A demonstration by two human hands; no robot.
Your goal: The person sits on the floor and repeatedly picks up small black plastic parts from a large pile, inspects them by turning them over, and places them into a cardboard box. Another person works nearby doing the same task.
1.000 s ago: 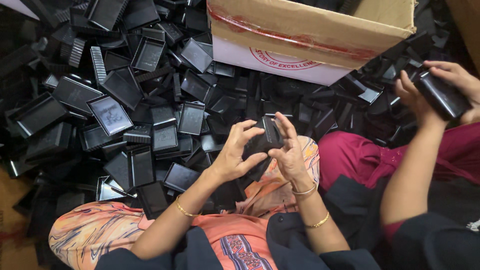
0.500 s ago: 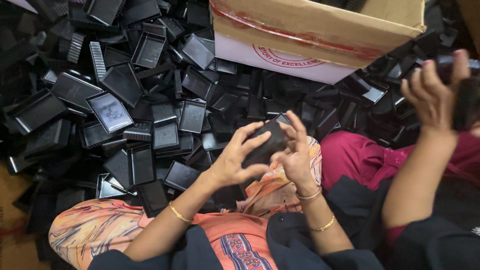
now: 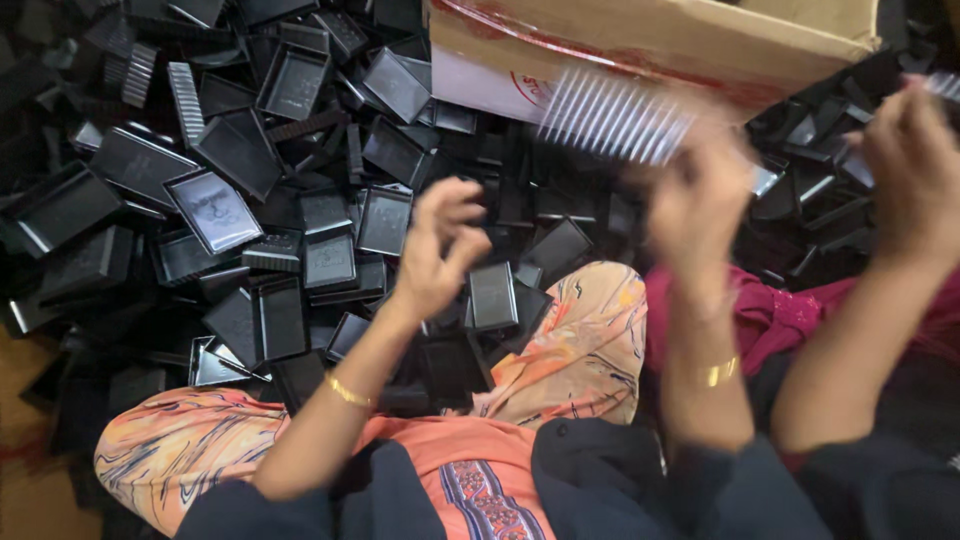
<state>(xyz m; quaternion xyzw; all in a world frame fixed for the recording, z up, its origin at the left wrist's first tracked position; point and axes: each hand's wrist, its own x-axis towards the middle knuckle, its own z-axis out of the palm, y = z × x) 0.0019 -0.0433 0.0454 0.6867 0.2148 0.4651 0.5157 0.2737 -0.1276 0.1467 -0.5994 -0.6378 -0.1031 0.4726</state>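
Observation:
My right hand (image 3: 700, 215) is raised and blurred with motion just below the cardboard box (image 3: 650, 40). It grips a black ribbed plastic piece (image 3: 612, 118), which sits in front of the box's wall. My left hand (image 3: 438, 250) hovers over the heap of black plastic trays (image 3: 300, 200) with its fingers loosely curled and nothing in them. A small black tray (image 3: 493, 296) lies right beside it, by my knee in orange patterned cloth (image 3: 585, 340).
Black trays and ribbed parts cover the floor on the left and behind. At the right a co-worker's hand (image 3: 915, 165) is lifted over a magenta-clothed lap (image 3: 790, 315), with a blurred ribbed part at its fingertips.
Both my hands held one black piece over my knee. Now they have parted: the right has swung up toward the box with the ribbed piece, and the left is empty.

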